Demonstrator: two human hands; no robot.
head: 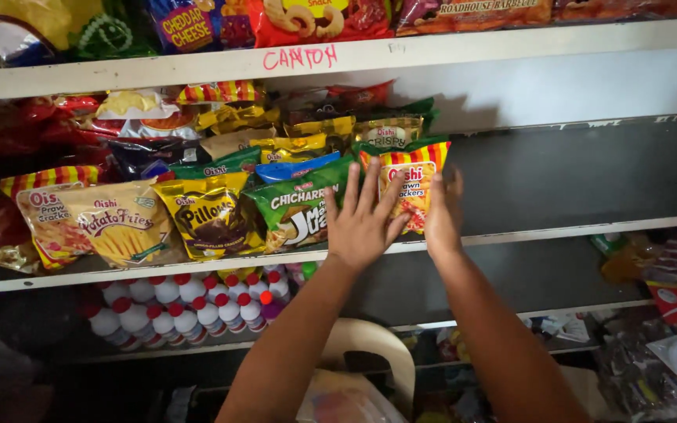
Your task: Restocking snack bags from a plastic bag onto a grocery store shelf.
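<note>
Snack bags in a row on the middle shelf (pixel 511 233), standing upright from the left end as far as the hands. Striped red-and-yellow cracker bag (pixel 410 184) last in the row, at its right end, upright, just beside a green bag (pixel 295 207). Further left a dark yellow bag (pixel 209 215), then a pale yellow fries bag (pixel 123 223). More bags stacked behind and above. To the right of the cracker bag, bare dark shelf.

Judged from this: the left part of the row filled and faced forward, the right stretch of the shelf not yet filled, the cracker bag being squared up in its place.

Left hand (pixel 362 223) flat and wide open, fingers spread and pointing up, palm against the front of the row where green bag and cracker bag meet. Nothing clasped, only pressed. Right hand (pixel 443 215) also open, fingers straight and together, edge-on against the right side of the cracker bag, steadying it from that side. No closed grip on either hand.

Below, red-capped white bottles (pixel 190 309) packed on the lower shelf. Lower still, a cream plastic chair back (pixel 374 345) between the forearms. More packets on the top shelf (pixel 432 51).
</note>
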